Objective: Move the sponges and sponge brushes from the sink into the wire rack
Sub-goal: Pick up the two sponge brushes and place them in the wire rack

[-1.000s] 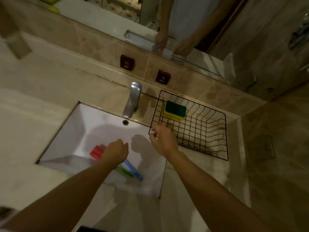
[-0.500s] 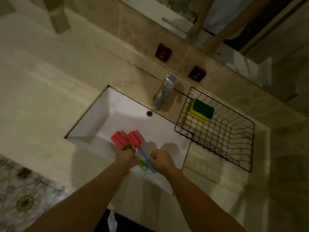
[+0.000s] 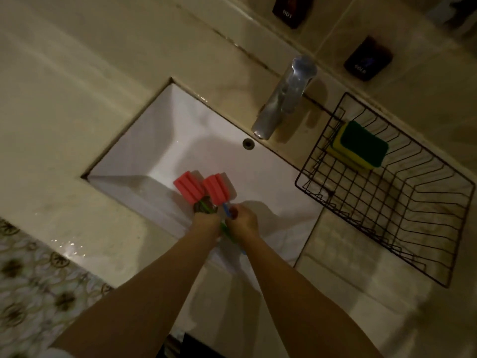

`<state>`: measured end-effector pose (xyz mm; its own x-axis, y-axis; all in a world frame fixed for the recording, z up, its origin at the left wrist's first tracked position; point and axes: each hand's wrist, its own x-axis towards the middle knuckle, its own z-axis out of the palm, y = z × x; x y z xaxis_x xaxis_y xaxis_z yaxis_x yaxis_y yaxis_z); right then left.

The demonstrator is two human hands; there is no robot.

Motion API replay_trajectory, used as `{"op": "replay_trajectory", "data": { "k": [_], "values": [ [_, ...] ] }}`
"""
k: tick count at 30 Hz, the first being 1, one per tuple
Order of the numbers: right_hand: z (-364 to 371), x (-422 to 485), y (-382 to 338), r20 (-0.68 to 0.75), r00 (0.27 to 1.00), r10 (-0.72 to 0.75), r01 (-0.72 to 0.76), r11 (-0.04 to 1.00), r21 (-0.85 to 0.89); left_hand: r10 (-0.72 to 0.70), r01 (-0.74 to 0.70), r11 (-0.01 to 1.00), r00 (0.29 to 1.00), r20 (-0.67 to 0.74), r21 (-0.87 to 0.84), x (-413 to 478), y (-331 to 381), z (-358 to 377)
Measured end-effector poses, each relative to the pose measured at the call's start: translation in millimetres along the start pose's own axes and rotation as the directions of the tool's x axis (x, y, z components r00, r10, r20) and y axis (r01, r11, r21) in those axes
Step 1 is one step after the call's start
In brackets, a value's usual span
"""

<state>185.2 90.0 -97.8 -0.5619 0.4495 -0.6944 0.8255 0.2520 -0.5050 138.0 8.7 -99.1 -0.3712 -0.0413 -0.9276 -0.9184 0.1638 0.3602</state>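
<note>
Pickup step, mid-handover. Two pink ridged-foam sponge brushes (image 3: pixel 204 188) are held over the white rectangular sink (image 3: pixel 160 140). The green handle is gripped in the closed left hand (image 3: pixel 206 221); the blue handle is pinched by the right hand (image 3: pixel 242 220). Yellow-green scrub sponges (image 3: pixel 361 146) are already lying in the black wire rack (image 3: pixel 426 228) on the counter (image 3: pixel 64 99). Next, likely: brushes to be carried right and lowered over the rack's rim.

A home bathroom: a white undermount sink (image 3: pixel 165 140) in a marble counter (image 3: pixel 77 99), chrome faucet (image 3: pixel 284 99), tiled wall (image 3: pixel 335 21).
</note>
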Motion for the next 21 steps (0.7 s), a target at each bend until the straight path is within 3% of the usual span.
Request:
{"op": "replay_trajectory", "data": {
  "k": [6, 11, 14, 16, 21],
  "values": [
    [2, 6, 2, 0.005, 1.000, -0.016, 0.017, 0.996, -0.087, 0.175, -0.170, 0.958, 0.985, -0.004, 0.231, 4, 10, 5],
    [-15, -12, -3, 0.005, 1.000, -0.024, 0.024, 0.999, -0.046, 0.027, -0.032, 0.995, 0.998, 0.057, 0.095, -25, 14, 0],
    [-18, -12, -2, -0.024, 0.992, -0.120, 0.119, 0.991, -0.068, 0.028, -0.037, 0.994, 0.996, 0.083, 0.098, -28, 17, 3],
    [-49, -57, -19, -0.114, 0.969, -0.219, 0.217, 0.976, -0.033, 0.108, -0.113, 0.993, 0.985, 0.136, 0.035, -84, 29, -4],
    [-62, -65, -16, -0.082, 0.974, -0.210, 0.202, 0.975, -0.095, 0.127, -0.129, 0.992, 0.971, 0.200, -0.005, -104, 16, -5]
  ]
}}
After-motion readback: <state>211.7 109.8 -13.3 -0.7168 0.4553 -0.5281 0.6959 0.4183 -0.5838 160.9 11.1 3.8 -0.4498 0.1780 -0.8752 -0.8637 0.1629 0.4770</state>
